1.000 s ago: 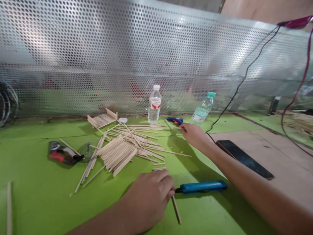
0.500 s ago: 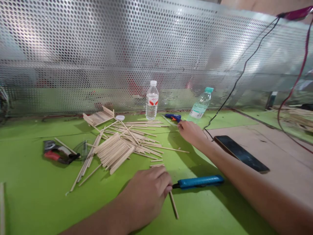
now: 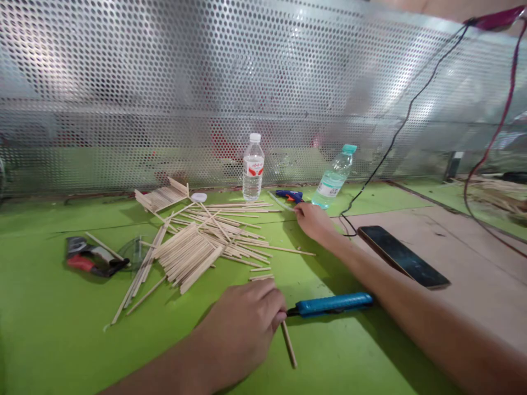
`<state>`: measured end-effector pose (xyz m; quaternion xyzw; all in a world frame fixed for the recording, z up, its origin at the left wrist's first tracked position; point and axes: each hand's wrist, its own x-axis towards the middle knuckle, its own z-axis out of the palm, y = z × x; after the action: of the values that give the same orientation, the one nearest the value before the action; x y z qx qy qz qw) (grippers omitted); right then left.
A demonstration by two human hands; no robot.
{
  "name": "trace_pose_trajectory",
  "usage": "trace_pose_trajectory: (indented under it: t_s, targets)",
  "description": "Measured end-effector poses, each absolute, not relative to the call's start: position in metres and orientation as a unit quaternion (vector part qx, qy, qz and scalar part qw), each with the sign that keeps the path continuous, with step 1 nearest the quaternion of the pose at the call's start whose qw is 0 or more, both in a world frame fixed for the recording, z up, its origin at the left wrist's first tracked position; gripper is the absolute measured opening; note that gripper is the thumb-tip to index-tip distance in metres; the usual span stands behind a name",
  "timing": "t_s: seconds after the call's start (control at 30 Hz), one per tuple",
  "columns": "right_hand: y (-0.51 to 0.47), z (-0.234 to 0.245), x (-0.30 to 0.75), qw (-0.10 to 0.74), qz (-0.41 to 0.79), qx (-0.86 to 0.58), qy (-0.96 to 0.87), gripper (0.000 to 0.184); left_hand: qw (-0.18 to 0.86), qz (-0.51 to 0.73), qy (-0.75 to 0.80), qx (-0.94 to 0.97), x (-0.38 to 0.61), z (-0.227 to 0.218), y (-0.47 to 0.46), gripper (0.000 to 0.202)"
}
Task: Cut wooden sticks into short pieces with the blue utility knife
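Observation:
My left hand (image 3: 242, 326) rests low in the middle, fingers curled round a thin wooden stick (image 3: 289, 344) that pokes out toward me on the green table (image 3: 61, 323). A blue utility knife (image 3: 331, 304) lies just right of that hand. My right hand (image 3: 312, 219) is stretched far forward, fingers bent down on the table beside a blue glue gun (image 3: 289, 194); what its fingertips hold is hidden. A pile of wooden sticks (image 3: 197, 241) lies between the hands.
Two water bottles (image 3: 252, 167) (image 3: 334, 176) stand by the perforated metal wall (image 3: 206, 93). A black phone (image 3: 401, 256) lies on the brown board at right, with a black cable (image 3: 370, 181) beside it. Red-handled pliers (image 3: 90, 259) lie left.
My right hand has drawn slightly nearer the glue gun. My left hand has kept hold of the stick. The view has tilted up a little.

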<state>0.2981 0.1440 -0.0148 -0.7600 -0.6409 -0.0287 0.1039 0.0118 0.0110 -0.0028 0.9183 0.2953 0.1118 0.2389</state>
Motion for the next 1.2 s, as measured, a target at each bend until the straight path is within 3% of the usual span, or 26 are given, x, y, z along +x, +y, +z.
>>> trace_pose_trajectory:
  t_s: [0.93,1.2]
  targets:
    - [0.141,-0.018,0.291,0.258,-0.006,-0.755,-0.604,0.029,0.230,0.104,0.293,0.922,0.013,-0.002,0.011,0.016]
    - [0.125,0.024,0.324,0.329,-0.032,-0.724,-0.605,0.039,0.237,0.115,0.295,0.919,0.012,-0.002,0.011,0.015]
